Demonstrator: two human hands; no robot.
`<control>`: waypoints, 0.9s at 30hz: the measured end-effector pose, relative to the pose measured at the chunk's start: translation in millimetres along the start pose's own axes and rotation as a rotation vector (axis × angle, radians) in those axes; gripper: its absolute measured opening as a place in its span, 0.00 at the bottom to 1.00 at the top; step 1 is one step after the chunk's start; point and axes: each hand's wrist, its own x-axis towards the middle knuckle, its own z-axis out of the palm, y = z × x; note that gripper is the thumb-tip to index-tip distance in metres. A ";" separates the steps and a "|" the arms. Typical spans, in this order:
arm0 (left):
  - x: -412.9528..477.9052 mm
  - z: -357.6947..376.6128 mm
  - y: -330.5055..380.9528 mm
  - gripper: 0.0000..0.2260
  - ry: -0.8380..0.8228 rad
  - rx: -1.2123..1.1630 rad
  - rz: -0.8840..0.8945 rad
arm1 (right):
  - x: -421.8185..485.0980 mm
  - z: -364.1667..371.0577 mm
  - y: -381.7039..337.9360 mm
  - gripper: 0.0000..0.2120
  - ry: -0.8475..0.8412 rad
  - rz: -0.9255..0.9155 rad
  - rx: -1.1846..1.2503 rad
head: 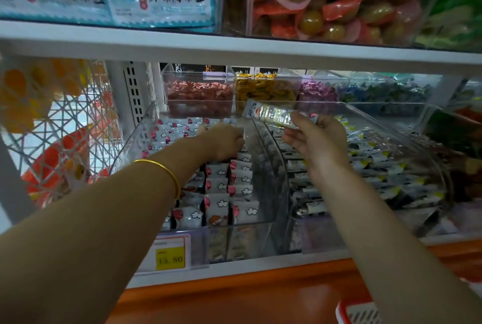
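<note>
My right hand point(319, 141) pinches a long silvery snack packet point(271, 114) and holds it level above the divider between two clear plastic bins. My left hand point(225, 141), a gold bangle on its wrist, reaches deep into the left clear bin point(135, 136). Its fingers curl down among rows of white packets point(216, 188) printed with clouds and red dots. Whether it grips one of them is hidden. The right clear bin point(407, 130) holds several black, white and yellow packets point(386, 167).
A white shelf board point(234, 47) hangs close above the bins. Smaller clear boxes of red, yellow and purple sweets point(200, 91) stand behind. A white lattice basket point(65, 125) is at left. A yellow price tag point(170, 258) sits on the orange-fronted shelf edge.
</note>
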 end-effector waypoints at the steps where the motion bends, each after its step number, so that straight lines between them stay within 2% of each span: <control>1: -0.7 -0.2 0.6 0.14 0.015 0.002 0.002 | 0.2 -0.6 0.7 0.09 0.007 0.000 -0.004; 7: -1.4 -0.9 0.3 0.10 0.079 -0.221 0.017 | 2.5 -0.8 0.1 0.09 0.019 -0.021 -0.038; 10: 1.8 -1.7 -0.1 0.13 0.109 -0.202 -0.048 | 5.1 0.4 0.6 0.08 0.005 -0.006 -0.072; 16: 0.9 -4.8 6.2 0.10 0.048 -0.172 -0.119 | 6.5 10.8 -0.5 0.08 -0.029 -0.043 -0.191; 19: -2.7 -5.4 4.4 0.08 0.103 -0.167 -0.130 | 13.2 24.6 -2.6 0.04 -0.082 -0.233 -0.431; 21: -5.5 -6.0 -0.3 0.08 0.126 -0.121 -0.146 | 21.6 36.5 -4.6 0.10 -0.145 -0.425 -0.688; 23: -7.8 -6.8 -4.9 0.09 0.142 -0.088 -0.158 | 30.7 49.0 -7.5 0.11 -0.191 -0.556 -0.901; 27: -8.5 -9.1 -7.1 0.11 0.121 -0.070 -0.143 | 44.6 70.0 -4.7 0.13 -0.333 -0.568 -1.238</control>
